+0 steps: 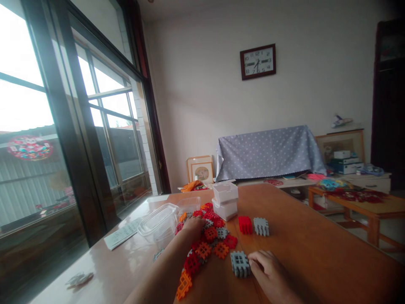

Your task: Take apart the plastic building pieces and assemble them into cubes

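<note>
My left hand (192,225) rests curled on a pile of red, orange and grey waffle blocks (209,238) on the brown table (316,253); what its fingers hold is hidden. My right hand (267,266) grips a stack of grey waffle blocks (239,264) near the table's front. Behind it stand a red block stack (245,224) and a grey block stack (261,226) side by side.
Two stacked white boxes (225,199) stand behind the pile. Clear plastic containers (160,222) and a paper sheet (122,233) lie to the left, near large windows. A low wooden table (363,202) with clutter stands at the right.
</note>
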{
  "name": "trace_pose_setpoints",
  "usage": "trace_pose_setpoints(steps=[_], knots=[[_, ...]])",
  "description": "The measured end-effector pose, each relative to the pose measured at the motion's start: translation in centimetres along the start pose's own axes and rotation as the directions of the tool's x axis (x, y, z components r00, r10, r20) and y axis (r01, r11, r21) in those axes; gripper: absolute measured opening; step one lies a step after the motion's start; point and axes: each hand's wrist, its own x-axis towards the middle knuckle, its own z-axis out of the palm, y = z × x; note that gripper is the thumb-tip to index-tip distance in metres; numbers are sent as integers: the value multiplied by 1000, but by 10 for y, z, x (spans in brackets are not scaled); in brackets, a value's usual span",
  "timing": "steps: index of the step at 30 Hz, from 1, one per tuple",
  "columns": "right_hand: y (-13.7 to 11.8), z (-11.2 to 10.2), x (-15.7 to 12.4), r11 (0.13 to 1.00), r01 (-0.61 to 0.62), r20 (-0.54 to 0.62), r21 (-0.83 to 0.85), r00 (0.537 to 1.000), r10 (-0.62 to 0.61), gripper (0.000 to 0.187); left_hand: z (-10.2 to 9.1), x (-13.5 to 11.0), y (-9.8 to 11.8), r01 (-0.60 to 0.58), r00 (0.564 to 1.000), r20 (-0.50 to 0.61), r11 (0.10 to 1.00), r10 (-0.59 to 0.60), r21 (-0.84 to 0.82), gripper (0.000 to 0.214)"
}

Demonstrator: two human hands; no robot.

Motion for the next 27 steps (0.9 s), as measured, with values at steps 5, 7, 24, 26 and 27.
trace_pose_setpoints(steps=[5,7,24,26,27], knots=[[0,-1,0,1000,-6,10,-7,1000,6,27,-7,-7,1,22,998,-65,1000,-22,-2,26],[-1,-1,0,1000,-7,10,-8,1000,7,26,-8,-9,3,43,994,-98,999,-43,-3,24],[-5,-4,-2,1000,-7,12,-10,1000,7,25,-12,-79,-4,-14,965,-261,1000,6,-27,16],[-6,-5,-2,1000,-9,6,-15,1000,9,25,-10,-86,-5,-46,969,-244,998,36,-33,25],[-6,-5,-2,1000,-7,6,-13,1000,7,25,-11,-88,-6,-61,970,-237,997,50,-38,30]])
